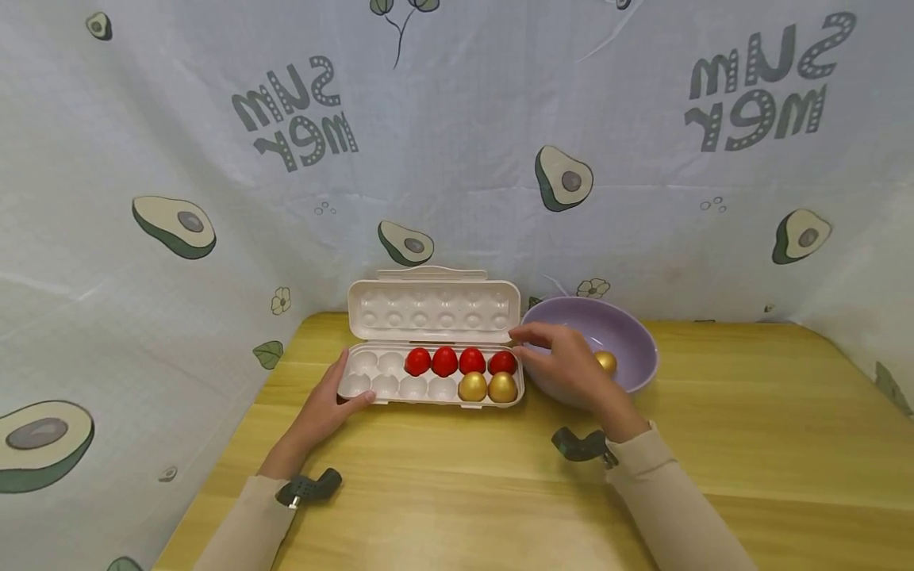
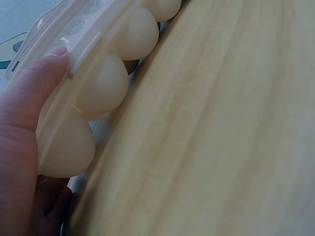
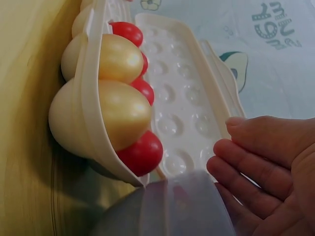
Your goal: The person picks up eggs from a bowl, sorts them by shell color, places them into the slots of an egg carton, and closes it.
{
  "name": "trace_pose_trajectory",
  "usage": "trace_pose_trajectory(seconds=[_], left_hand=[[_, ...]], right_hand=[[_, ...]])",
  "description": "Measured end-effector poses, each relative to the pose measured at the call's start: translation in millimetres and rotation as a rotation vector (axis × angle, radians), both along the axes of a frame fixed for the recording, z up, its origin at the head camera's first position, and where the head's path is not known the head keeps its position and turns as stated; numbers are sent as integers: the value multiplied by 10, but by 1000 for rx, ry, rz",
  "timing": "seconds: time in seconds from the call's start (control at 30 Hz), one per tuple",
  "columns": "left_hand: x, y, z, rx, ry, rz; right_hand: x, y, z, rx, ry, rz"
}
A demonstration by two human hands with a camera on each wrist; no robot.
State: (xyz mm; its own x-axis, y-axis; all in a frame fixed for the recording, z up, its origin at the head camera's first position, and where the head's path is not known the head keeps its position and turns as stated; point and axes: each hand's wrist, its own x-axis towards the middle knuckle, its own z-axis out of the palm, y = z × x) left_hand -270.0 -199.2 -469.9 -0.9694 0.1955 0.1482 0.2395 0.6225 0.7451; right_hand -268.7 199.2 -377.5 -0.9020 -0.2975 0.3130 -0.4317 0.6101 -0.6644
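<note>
My left hand (image 1: 319,412) grips the left end of a cream plastic egg carton (image 1: 413,388); in the left wrist view the thumb (image 2: 37,86) lies over its front rim. The carton's lid (image 1: 434,311) stands up at the back. Several red eggs (image 1: 444,362) sit in the back row, filling its right part. Two gold eggs (image 1: 488,387) occupy the right end of the front row; the cups at the left hold nothing. Beside the carton's right end, my right hand (image 1: 564,369) hovers over the bowl's near-left side, fingers loosely bent, holding nothing.
A purple bowl (image 1: 628,337) stands right of the carton, with a gold egg (image 1: 605,362) visible inside, partly behind the right hand. The wooden table (image 1: 443,492) runs back to a printed curtain (image 1: 471,190). Each wrist wears a dark camera mount.
</note>
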Motion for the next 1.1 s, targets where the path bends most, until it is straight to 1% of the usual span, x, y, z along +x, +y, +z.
trace_pose_trajectory(seconds=[0.17,0.37,0.53,0.67,0.87,1.1], left_hand=[[16,0,-11,0,-2,-3],[17,4,-18,0,-5,0],[14,4,-12,1,-7,3],[5,1,-12,0,-8,4],[4,-1,-18,3,-12,5],[9,0,-20,-1,-11,2]], right_hand=[[-12,87,-10,-18,47,11],[-42,185,-18,-11,65,-33],[-70,258,-27,-4,48,-67],[-93,321,-34,17,18,-104],[-135,391,-79,26,-23,-136],[-152,448,-99,33,-22,-187]])
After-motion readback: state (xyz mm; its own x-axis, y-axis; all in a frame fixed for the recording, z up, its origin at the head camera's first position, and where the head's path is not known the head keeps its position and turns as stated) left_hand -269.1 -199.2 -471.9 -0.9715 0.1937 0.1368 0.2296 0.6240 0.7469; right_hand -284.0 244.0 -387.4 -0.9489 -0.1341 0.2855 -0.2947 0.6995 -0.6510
